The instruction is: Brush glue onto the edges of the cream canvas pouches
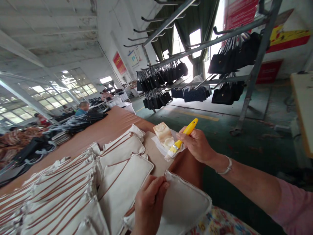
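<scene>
While your left hand (150,200) is pinching a pouch (184,204), seemingly steadying it | beyond, your right hand (201,146) is gripping a brush (187,131)

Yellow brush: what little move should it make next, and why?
Perhaps carry the yellow brush over to the pinched corner of the pale piece. The right hand already holds the brush, with its bristles down near the cream-coloured container, and the left hand pinches that corner close by, so it seems an easy reach.
</scene>
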Action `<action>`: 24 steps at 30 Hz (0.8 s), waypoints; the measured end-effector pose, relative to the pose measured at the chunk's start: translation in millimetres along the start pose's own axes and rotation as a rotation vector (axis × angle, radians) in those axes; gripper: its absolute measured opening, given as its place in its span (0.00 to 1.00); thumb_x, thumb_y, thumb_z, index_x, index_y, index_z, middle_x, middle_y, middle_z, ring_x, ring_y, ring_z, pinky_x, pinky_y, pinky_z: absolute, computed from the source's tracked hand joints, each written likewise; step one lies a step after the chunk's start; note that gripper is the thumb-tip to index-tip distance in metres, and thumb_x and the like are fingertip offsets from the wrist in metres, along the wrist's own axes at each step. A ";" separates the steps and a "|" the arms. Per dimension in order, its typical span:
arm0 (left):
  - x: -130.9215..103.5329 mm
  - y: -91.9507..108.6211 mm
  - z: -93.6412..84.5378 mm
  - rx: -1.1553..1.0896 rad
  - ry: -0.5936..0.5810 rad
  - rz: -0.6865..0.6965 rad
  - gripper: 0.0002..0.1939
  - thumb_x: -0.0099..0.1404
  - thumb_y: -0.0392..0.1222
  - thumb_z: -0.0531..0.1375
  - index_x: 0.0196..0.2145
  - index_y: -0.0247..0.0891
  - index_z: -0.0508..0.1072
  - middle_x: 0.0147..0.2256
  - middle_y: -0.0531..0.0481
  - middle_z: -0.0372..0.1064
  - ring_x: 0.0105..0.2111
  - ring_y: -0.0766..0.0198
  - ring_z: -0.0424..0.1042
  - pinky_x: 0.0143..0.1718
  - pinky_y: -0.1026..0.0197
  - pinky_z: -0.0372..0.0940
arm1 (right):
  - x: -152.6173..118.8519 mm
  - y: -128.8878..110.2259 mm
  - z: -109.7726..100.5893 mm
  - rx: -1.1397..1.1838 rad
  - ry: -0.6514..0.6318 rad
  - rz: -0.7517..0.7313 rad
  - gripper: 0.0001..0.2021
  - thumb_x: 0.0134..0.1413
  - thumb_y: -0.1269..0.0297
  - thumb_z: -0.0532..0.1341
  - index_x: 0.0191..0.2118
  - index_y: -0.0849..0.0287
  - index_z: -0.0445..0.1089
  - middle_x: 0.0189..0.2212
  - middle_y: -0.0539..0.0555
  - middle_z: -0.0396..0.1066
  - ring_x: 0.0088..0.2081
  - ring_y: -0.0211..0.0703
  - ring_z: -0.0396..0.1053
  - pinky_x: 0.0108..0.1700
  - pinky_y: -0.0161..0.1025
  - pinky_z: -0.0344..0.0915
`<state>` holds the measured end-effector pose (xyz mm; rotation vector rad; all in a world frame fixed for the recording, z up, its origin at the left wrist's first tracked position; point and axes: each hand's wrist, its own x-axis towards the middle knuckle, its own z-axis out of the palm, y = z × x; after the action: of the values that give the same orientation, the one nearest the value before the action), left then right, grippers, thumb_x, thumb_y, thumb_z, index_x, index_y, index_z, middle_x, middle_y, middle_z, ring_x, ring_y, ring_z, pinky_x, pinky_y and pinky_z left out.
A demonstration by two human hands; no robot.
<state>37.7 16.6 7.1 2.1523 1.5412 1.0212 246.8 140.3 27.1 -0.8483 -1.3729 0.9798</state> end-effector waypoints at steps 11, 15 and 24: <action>-11.0 19.3 -9.6 0.585 0.144 0.510 0.08 0.64 0.34 0.62 0.42 0.35 0.70 0.27 0.51 0.70 0.25 0.66 0.68 0.27 0.64 0.60 | -24.8 -46.1 -14.8 0.095 -0.415 0.068 0.14 0.58 0.57 0.60 0.27 0.60 0.66 0.19 0.45 0.57 0.21 0.32 0.53 0.23 0.32 0.52; -13.6 23.7 -11.5 0.631 0.093 0.545 0.08 0.65 0.34 0.60 0.43 0.36 0.69 0.26 0.51 0.70 0.25 0.66 0.68 0.26 0.63 0.59 | -23.3 -54.0 -17.0 0.065 -0.276 0.010 0.12 0.57 0.57 0.60 0.28 0.60 0.67 0.19 0.46 0.57 0.20 0.33 0.52 0.22 0.32 0.52; -59.0 58.0 -68.1 0.869 0.115 0.293 0.08 0.65 0.38 0.61 0.42 0.37 0.71 0.27 0.50 0.72 0.26 0.64 0.70 0.28 0.63 0.61 | -47.2 -38.6 -19.8 0.191 -0.251 0.205 0.12 0.51 0.55 0.68 0.29 0.59 0.72 0.20 0.51 0.61 0.21 0.35 0.56 0.20 0.38 0.49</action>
<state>20.7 -69.7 68.3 3.0003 2.0196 0.5926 271.3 83.3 43.7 -0.7498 -1.3931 1.3913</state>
